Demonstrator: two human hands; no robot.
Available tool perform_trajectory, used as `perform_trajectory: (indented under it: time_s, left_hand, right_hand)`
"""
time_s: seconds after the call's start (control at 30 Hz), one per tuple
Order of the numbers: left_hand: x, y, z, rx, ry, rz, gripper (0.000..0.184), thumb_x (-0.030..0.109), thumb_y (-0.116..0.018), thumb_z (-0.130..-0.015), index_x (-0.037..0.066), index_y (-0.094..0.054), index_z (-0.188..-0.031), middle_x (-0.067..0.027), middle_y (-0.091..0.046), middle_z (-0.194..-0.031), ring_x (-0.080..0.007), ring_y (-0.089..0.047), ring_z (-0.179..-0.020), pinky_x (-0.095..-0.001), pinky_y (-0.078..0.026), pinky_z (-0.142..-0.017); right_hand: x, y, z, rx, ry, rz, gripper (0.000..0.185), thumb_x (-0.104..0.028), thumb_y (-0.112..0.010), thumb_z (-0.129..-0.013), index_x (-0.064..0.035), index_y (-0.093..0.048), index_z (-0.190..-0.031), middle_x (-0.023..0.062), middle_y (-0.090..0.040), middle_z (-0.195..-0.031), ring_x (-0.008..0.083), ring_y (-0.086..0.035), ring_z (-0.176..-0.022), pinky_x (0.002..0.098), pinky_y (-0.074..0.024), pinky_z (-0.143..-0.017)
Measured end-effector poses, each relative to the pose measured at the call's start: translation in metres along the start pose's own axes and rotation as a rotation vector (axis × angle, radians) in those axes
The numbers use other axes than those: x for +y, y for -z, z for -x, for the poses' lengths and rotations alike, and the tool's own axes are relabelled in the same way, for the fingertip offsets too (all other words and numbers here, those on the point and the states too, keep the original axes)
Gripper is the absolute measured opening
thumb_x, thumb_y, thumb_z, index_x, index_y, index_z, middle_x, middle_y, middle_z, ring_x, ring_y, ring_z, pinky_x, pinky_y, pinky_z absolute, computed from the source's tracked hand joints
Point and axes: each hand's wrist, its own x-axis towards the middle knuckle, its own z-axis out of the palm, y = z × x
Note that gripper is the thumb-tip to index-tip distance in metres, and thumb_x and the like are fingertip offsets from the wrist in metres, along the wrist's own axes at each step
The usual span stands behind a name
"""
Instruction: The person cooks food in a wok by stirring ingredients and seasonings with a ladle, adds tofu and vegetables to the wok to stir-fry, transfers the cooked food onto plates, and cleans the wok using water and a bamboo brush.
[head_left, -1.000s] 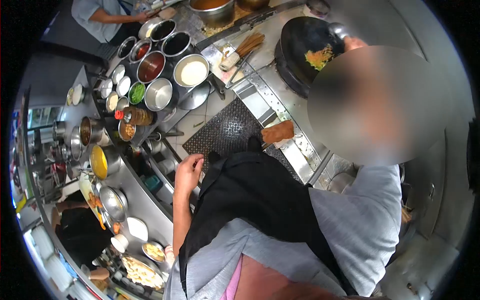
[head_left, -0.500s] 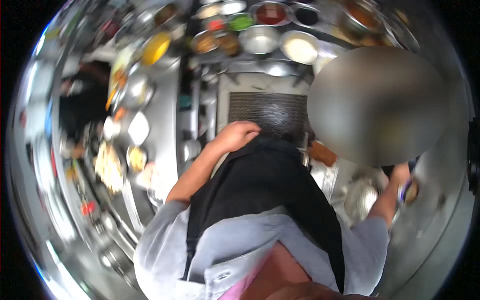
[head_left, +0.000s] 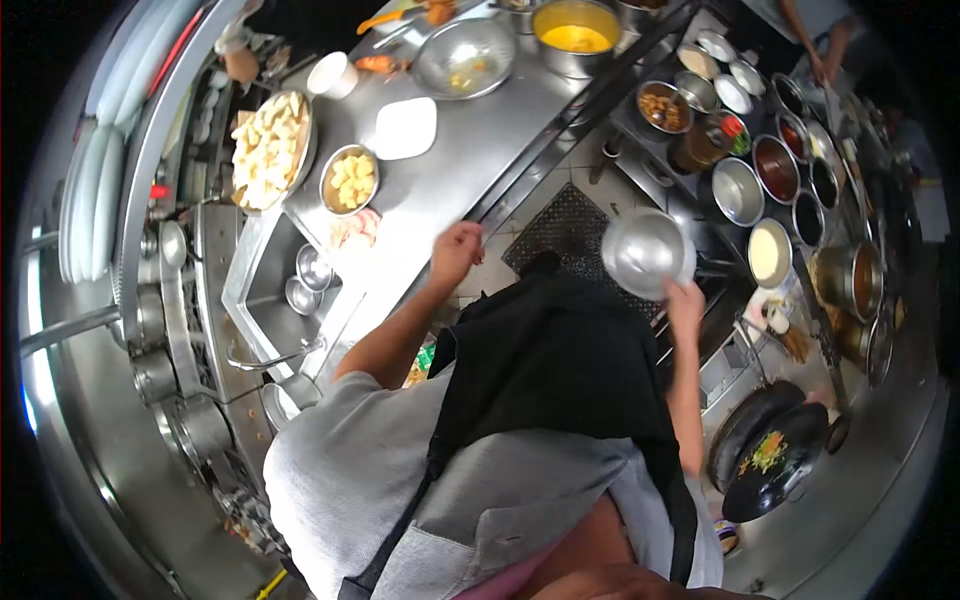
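Observation:
My right hand (head_left: 685, 308) grips the rim of a shiny metal bowl (head_left: 648, 252). The bowl is held in the air in front of my apron, above the dark floor mat (head_left: 566, 228), and no food shows in it. My left hand (head_left: 458, 252) is raised beside the edge of the steel counter (head_left: 455, 145). Its fingers are curled in, with nothing visible in them. Nearest to it on the counter lie some pale pink slices (head_left: 355, 230) and a small bowl of yellow chunks (head_left: 350, 180).
Along the counter are a white dish (head_left: 406, 128), a metal strainer (head_left: 464, 58), a pot of yellow liquid (head_left: 577, 38) and a heaped basket (head_left: 272, 150). Right of me stand several sauce bowls (head_left: 776, 170) and a wok (head_left: 775, 465) holding chopped food. Another person's hands (head_left: 826, 62) show top right.
My view has turned left toward the counter. My right hand has come from the stove side to my front, now with the metal bowl. My left hand has left the apron's front.

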Motion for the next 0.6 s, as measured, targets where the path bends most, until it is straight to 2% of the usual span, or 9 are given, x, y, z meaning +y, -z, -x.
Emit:
perform_trajectory:
  time_s: [0.03, 0.07, 0.1, 0.2, 0.27, 0.3, 0.43, 0.53, 0.6]
  left_hand:
    - [0.003, 0.023, -0.008, 0.114, 0.036, 0.064, 0.016, 0.013, -0.054, -0.098, 0.005, -0.066, -0.104, -0.0066, -0.064, -0.069, -0.0124, -0.058, -0.052, -0.0278, -0.048, -0.048]
    - [0.000, 0.046, -0.017, 0.245, 0.073, 0.148, 0.017, 0.016, -0.053, -0.100, 0.006, -0.063, -0.107, -0.0060, -0.061, -0.069, -0.0132, -0.057, -0.051, -0.0281, -0.044, -0.045]
    - [-0.014, 0.073, -0.030, 0.396, 0.160, 0.231, 0.019, 0.023, -0.053, -0.101, 0.006, -0.060, -0.108, -0.0065, -0.060, -0.072, -0.0147, -0.058, -0.051, -0.0281, -0.044, -0.044]
    - [-0.021, 0.148, -0.055, 0.728, 0.321, 0.434, 0.034, 0.039, -0.052, -0.100, 0.005, -0.053, -0.102, -0.0068, -0.060, -0.073, -0.0172, -0.057, -0.053, -0.0295, -0.046, -0.044]
    - [-0.067, 0.205, -0.079, 0.460, 0.239, 0.656, 0.035, 0.039, -0.051, -0.101, 0.004, -0.051, -0.097, -0.0059, -0.059, -0.068, -0.0183, -0.057, -0.053, -0.0300, -0.046, -0.044]
    - [-0.052, 0.206, -0.083, 0.548, 0.266, 0.777, 0.033, 0.033, -0.052, -0.100, 0.001, -0.052, -0.091, -0.0070, -0.059, -0.065, -0.0190, -0.057, -0.051, -0.0315, -0.047, -0.043]
    - [-0.052, 0.232, -0.102, 0.573, 0.310, 0.565, 0.025, 0.019, -0.053, -0.098, -0.002, -0.051, -0.086, -0.0125, -0.060, -0.066, -0.0194, -0.057, -0.048, -0.0328, -0.049, -0.039]
    - [-0.056, 0.244, -0.111, 0.698, 0.291, 0.382, 0.020, 0.013, -0.055, -0.096, -0.006, -0.049, -0.094, -0.0137, -0.061, -0.071, -0.0192, -0.059, -0.050, -0.0339, -0.052, -0.041]
    - [-0.042, 0.243, -0.105, 0.700, 0.272, 0.147, 0.019, 0.011, -0.054, -0.095, -0.007, -0.047, -0.098, -0.0147, -0.061, -0.075, -0.0190, -0.059, -0.050, -0.0343, -0.052, -0.043]
  right_hand:
    - [-0.054, -0.044, -0.009, -0.127, 0.225, 0.055, 0.028, -0.020, -0.062, -0.093, 0.0018, -0.070, -0.108, 0.0087, -0.072, -0.083, 0.0165, -0.065, -0.076, 0.0351, -0.0509, -0.073]
    - [-0.068, -0.092, -0.034, -0.306, 0.222, -0.013, 0.028, -0.020, -0.062, -0.093, 0.0029, -0.069, -0.108, 0.0082, -0.073, -0.085, 0.0170, -0.066, -0.074, 0.0345, -0.0509, -0.071]
    - [-0.114, -0.126, -0.043, -0.480, 0.211, 0.122, 0.027, -0.018, -0.061, -0.094, 0.0035, -0.069, -0.107, 0.0084, -0.073, -0.085, 0.0174, -0.067, -0.071, 0.0339, -0.0524, -0.068]
    - [-0.161, -0.240, -0.072, -0.717, 0.272, 0.047, 0.024, -0.017, -0.060, -0.093, 0.0045, -0.071, -0.097, 0.0106, -0.072, -0.079, 0.0170, -0.068, -0.066, 0.0330, -0.0558, -0.061]
    - [-0.188, -0.287, -0.077, -0.896, 0.194, 0.043, 0.025, -0.019, -0.059, -0.093, 0.0042, -0.068, -0.100, 0.0097, -0.070, -0.080, 0.0166, -0.067, -0.064, 0.0308, -0.0555, -0.059]
    - [-0.202, -0.305, -0.073, -0.934, 0.138, 0.055, 0.026, -0.020, -0.060, -0.094, 0.0039, -0.067, -0.101, 0.0095, -0.070, -0.081, 0.0164, -0.067, -0.064, 0.0304, -0.0554, -0.059]
    - [-0.217, -0.358, -0.060, -1.040, 0.003, 0.113, 0.029, -0.026, -0.061, -0.096, 0.0018, -0.064, -0.105, 0.0088, -0.068, -0.083, 0.0152, -0.067, -0.064, 0.0294, -0.0551, -0.057]
    - [-0.217, -0.360, -0.059, -0.959, 0.336, 0.311, 0.031, -0.030, -0.060, -0.098, 0.0002, -0.065, -0.104, 0.0084, -0.068, -0.083, 0.0180, -0.066, -0.065, 0.0306, -0.0552, -0.065]
    - [-0.214, -0.338, -0.064, -0.916, 0.315, 0.187, 0.030, -0.030, -0.061, -0.097, -0.0004, -0.065, -0.104, 0.0072, -0.068, -0.086, 0.0181, -0.066, -0.068, 0.0312, -0.0544, -0.067]
